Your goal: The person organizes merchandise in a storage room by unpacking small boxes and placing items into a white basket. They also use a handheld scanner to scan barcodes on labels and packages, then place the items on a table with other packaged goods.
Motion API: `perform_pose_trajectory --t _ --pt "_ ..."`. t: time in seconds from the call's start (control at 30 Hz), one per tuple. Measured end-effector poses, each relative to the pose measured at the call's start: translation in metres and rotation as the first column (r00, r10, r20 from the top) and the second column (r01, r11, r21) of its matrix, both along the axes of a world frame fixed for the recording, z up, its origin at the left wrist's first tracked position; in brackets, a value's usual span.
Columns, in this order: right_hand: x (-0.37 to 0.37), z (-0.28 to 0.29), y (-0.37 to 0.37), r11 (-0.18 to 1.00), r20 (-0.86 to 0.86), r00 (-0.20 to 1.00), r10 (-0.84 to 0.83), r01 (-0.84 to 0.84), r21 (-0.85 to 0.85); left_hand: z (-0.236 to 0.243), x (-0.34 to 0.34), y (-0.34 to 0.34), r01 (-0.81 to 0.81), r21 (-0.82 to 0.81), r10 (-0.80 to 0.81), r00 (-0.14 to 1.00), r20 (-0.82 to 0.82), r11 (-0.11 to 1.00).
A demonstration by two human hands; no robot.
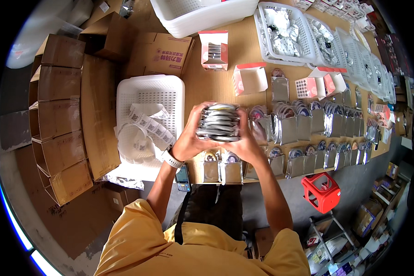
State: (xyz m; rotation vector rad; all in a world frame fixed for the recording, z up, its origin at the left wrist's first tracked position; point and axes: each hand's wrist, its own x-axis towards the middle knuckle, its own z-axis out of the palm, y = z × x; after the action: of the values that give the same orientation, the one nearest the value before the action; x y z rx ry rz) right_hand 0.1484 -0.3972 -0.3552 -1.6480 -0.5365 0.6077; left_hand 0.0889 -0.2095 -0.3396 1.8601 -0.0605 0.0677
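Above the table's front part, a stack of silver foil packets is clasped between my two hands. My left hand wraps its left side, with a white watch on that wrist. My right hand presses the right side, and both thumbs lie along the near edge. The packets look thin and shiny, slightly blurred. Just below them, two silver sleeves with round picture tops, a left one and a right one, lie at the table's edge. Beyond the stack stand an open box of packets and an open red-and-white box.
Rows of silver sleeves cover the table's right side. A white basket with label strips stands left, beside stacked cardboard boxes. Foil-filled baskets line the back right. A handheld scanner lies at the edge; a red stool stands below.
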Motion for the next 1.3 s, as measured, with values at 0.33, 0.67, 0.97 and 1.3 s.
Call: perform_pose_trajectory --t 0.33,0.67,0.97,1.3 --pt "-0.048 -0.123 0.044 0.983 0.135 0.986 -0.094 0.071 0.168 -0.098 -0.054 -0.006 -0.344 -0.257 0.287 0.929 -0.235 0.903" --pt "-0.060 -0.144 0.045 0.996 0.263 0.964 -0.049 0.066 -0.054 -0.143 -0.065 -0.026 -0.539 -0.412 0.514 0.839 -0.179 0.735" --pt "-0.069 -0.134 0.047 0.996 0.218 0.972 -0.089 0.085 0.027 -0.117 -0.075 -0.024 -0.482 -0.611 0.426 0.870 -0.248 0.628" --pt "-0.073 -0.124 0.050 0.992 0.322 0.940 -0.116 0.127 -0.012 -0.142 -0.064 -0.031 -0.667 -0.288 0.604 0.744 -0.284 0.687"
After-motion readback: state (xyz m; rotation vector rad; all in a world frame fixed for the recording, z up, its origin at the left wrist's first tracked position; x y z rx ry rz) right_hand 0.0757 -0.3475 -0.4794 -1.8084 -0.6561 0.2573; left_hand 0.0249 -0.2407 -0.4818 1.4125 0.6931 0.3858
